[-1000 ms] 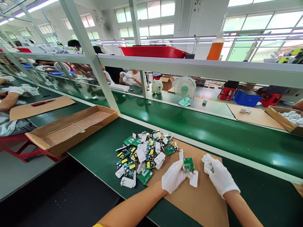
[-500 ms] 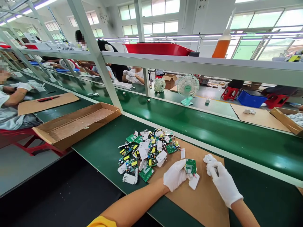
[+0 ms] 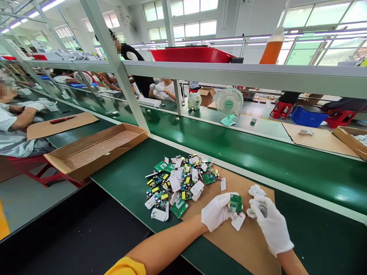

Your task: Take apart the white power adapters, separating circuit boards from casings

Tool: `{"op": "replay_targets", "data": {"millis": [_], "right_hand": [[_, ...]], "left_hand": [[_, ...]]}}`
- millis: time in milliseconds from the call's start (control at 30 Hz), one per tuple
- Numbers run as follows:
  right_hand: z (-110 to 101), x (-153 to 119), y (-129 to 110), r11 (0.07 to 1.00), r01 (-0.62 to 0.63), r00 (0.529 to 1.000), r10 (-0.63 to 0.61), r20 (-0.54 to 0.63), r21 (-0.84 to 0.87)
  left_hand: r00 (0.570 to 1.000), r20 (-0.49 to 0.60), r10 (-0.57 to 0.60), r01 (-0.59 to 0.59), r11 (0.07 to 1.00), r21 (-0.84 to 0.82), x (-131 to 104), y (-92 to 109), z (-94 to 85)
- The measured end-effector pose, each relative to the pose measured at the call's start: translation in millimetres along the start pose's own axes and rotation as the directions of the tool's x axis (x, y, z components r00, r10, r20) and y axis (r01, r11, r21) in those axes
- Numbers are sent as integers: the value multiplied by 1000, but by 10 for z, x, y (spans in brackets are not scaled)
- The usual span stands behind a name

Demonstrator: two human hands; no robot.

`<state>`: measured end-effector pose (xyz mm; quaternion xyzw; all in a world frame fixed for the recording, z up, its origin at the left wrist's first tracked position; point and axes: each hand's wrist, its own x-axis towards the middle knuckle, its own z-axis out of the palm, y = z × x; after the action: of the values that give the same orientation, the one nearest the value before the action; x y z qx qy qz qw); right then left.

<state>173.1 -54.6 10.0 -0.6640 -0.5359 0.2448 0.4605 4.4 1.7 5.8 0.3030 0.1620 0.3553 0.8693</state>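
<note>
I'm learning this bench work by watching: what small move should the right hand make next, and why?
I'd probably bring the right hand across to the circuit board. The left hand holds that board up, and the right fingers are curled close beside it, near the white clump. Whether they pinch a piece is unclear.

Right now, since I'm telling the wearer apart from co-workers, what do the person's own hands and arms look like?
The left hand and right hand wear plain white gloves that end around the wrist. The left forearm is bare up to a yellow sleeve at the bottom edge. The right forearm is bare where it shows, with no sleeve in view.
</note>
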Motion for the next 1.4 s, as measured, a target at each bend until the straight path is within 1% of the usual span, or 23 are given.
{"op": "replay_targets", "data": {"millis": [67,133,167,300,400,467,500,567,633,667,700,733,767,800,833,933,1000,1133,1200,1300,1400], "right_hand": [[43,-53,-45,995,105,994,-105,-13,-2],[114,-88,-102,974,220,976,-220,3,-60],[155,-99,-131,966,242,970,-241,18,-89],[265,-116,-208,982,162,986,-158,52,-96],[259,-121,-219,984,143,986,-132,104,-103],[238,-116,-217,991,118,986,-108,128,-71],[231,-109,-216,994,104,987,-98,124,-40],[232,-87,-208,998,57,996,-56,70,-3],[249,-60,-188,999,-27,999,26,19,21],[261,-47,-175,996,-72,997,69,46,54],[272,-38,-161,987,-112,988,100,115,111],[282,-32,-150,972,-146,972,107,208,182],[288,-32,-144,952,-175,949,96,300,250],[291,-38,-145,933,-202,927,84,366,298],[290,-50,-155,920,-224,913,82,400,323],[278,-103,-213,904,-265,906,113,408,336],[274,-133,-242,899,-281,905,132,404,335],[303,-143,-217,879,-299,913,151,379,370],[326,-132,-188,862,-316,912,160,378,397],[359,-111,-157,855,-313,914,151,377,415],[393,-93,-127,831,-310,920,138,367,463]], "left_hand": [[999,34,2,-2,1000,1,-8,-20,-26],[997,71,-15,14,1000,10,-18,-39,-42],[996,82,-19,18,1000,18,-23,-46,-46],[995,99,16,-21,998,58,-43,-53,-42],[996,67,51,-56,996,75,-57,-30,-10],[997,45,59,-62,994,86,-67,-11,21],[997,42,57,-61,994,95,-72,-4,34],[998,34,56,-60,989,136,-80,2,43],[995,1,104,-102,973,209,-80,0,25],[990,-14,140,-132,958,253,-76,-1,8],[984,-20,176,-162,943,292,-70,0,-12],[980,-16,199,-183,929,323,-62,3,-32],[978,-2,207,-194,919,344,-53,9,-50],[981,17,194,-187,914,361,-45,17,-64],[986,33,163,-164,915,368,-39,24,-75],[997,48,52,-66,936,346,-42,24,-92],[999,41,7,-20,951,310,-53,-5,-94],[1000,20,-20,14,968,250,-69,-100,-57],[999,11,-31,29,981,190,-73,-132,-14],[998,8,-64,63,995,73,-75,-143,45],[997,-12,-73,72,997,-17,-65,-128,69]]}}
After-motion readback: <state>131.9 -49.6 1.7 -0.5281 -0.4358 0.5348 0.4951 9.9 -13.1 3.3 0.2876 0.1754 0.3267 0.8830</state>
